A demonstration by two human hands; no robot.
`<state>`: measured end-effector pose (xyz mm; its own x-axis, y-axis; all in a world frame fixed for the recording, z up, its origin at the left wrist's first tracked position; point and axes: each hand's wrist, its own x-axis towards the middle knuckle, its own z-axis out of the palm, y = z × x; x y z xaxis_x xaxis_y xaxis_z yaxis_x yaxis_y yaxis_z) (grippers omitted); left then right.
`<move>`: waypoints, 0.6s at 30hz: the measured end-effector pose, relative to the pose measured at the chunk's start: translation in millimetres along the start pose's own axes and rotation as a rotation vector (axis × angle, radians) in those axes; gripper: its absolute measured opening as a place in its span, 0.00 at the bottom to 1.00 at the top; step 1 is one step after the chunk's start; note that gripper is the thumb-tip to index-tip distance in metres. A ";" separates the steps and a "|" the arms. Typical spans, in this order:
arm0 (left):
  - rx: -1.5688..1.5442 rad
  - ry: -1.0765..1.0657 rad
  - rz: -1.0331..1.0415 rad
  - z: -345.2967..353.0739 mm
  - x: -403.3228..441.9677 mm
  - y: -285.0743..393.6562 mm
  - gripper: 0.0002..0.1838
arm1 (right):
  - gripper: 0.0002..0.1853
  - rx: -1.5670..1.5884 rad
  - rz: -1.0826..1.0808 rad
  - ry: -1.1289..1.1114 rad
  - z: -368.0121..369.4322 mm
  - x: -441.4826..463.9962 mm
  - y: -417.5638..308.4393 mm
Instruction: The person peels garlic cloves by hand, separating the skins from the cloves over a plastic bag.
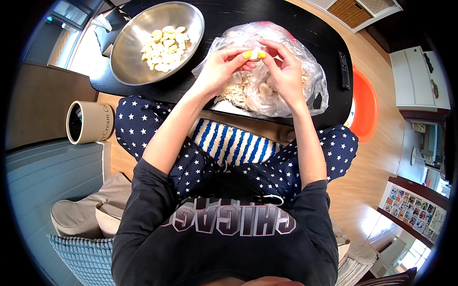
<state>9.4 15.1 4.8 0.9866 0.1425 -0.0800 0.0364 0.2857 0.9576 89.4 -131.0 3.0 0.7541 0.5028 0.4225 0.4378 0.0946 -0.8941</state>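
A small whitish garlic clove (255,54) is pinched between the thumbs and fingertips of both hands, above a clear plastic bag (312,93). My left hand (221,68) grips the clove from the left, and my right hand (285,69) from the right. Yellow colour shows on both thumbnails. Dry, papery garlic skins (234,91) and unpeeled-looking garlic lie in and around the open bag under my hands. To the left stands a wide steel bowl (128,52) with many pale peeled cloves (164,50) in it.
The bowl and bag are on a black table (223,13) with rounded corners. A black remote control (343,70) lies near its right edge. An orange basin (366,105) sits on the floor at right, a cream bin (98,123) at left. A blue-striped cloth (236,144) is between my legs.
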 end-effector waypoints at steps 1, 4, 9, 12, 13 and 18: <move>-0.001 0.001 -0.001 -0.1 -0.4 -0.3 0.17 | 0.09 0.015 -0.011 -0.032 1.0 0.0 2.3; 0.054 0.027 0.025 1.0 -1.0 0.8 0.15 | 0.09 0.128 0.078 -0.058 2.7 -1.5 1.8; 0.031 0.099 0.150 11.2 -3.3 1.7 0.15 | 0.09 0.431 0.210 0.003 4.6 -3.0 5.6; -0.001 0.076 0.156 4.6 1.6 -9.7 0.15 | 0.09 0.442 0.260 -0.035 6.9 -6.2 1.2; -0.001 0.077 0.155 3.9 1.4 -10.6 0.15 | 0.08 0.395 0.226 -0.011 8.7 -6.9 1.0; -0.166 0.067 0.079 6.0 0.3 -7.5 0.16 | 0.07 0.081 0.002 0.085 14.1 -5.9 -6.2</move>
<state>10.3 7.3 -0.7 0.9723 0.2319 -0.0297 -0.0732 0.4227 0.9033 75.3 -122.4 3.9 0.7953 0.4289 0.4285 0.3976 0.1645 -0.9027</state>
